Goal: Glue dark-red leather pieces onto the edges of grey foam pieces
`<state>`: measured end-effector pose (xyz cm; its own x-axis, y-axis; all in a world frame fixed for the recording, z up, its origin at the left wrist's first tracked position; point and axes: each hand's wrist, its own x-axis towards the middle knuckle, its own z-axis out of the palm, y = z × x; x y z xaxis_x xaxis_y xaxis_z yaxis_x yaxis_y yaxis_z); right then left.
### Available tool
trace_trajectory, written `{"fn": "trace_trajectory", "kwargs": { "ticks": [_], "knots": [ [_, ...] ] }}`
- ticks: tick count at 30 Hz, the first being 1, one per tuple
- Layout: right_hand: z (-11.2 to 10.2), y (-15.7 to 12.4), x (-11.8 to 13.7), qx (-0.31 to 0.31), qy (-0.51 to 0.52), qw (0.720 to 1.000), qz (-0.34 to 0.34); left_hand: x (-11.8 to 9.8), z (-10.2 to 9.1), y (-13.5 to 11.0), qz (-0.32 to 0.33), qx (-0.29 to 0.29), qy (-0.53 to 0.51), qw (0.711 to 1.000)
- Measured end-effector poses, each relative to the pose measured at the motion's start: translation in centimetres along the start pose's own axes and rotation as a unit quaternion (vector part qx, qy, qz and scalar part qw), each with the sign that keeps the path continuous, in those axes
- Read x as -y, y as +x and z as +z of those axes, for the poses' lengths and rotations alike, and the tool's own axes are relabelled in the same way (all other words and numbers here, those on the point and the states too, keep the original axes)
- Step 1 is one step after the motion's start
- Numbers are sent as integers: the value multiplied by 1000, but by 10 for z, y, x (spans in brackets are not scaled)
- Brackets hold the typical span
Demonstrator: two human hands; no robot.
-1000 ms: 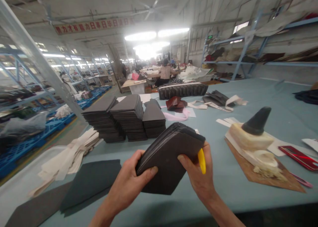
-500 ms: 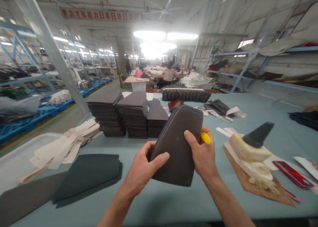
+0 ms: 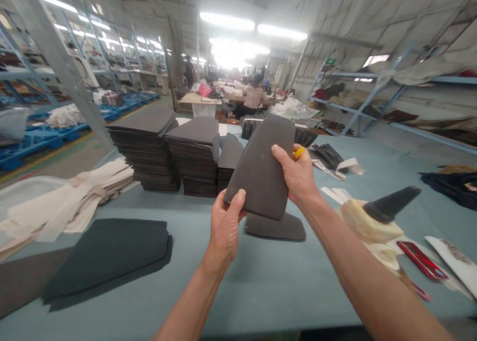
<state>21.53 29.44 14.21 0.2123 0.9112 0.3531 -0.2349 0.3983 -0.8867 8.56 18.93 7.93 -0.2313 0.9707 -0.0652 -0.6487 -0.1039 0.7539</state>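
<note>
Both my hands hold a bundle of dark grey cut pieces (image 3: 261, 167) upright above the blue-grey table (image 3: 261, 281). My left hand (image 3: 225, 226) grips its lower left corner, thumb on the front. My right hand (image 3: 298, 174) clasps the right edge, and a yellow object (image 3: 298, 152) sticks out behind its fingers. One loose dark piece (image 3: 276, 226) lies flat on the table just under the bundle.
Three tall stacks of dark pieces (image 3: 171, 149) stand behind. Large dark sheets (image 3: 108, 251) lie at left, with beige strips (image 3: 70, 202) beyond. A tan mound with a black cone (image 3: 387, 207) and red items (image 3: 421, 259) sit at right. A person works far off.
The bundle has been lifted higher and turned more upright, further from me. A single dark piece now lies on the table beneath it. My view has tilted down.
</note>
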Motion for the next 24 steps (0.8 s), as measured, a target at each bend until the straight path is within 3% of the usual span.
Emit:
{"fn": "trace_trajectory", "kwargs": {
  "ticks": [6,13,17,24],
  "knots": [
    [19,66,-16,95,3,994,51,10,17,34,16,23,-64,998],
    [46,120,-48,102,-16,984,143,20,29,65,12,48,-82,995],
    [51,144,-64,110,-38,972,203,21,33,81,10,51,-91,994],
    [57,160,-88,106,-43,965,235,20,29,85,-10,25,-77,997]
  ]
}}
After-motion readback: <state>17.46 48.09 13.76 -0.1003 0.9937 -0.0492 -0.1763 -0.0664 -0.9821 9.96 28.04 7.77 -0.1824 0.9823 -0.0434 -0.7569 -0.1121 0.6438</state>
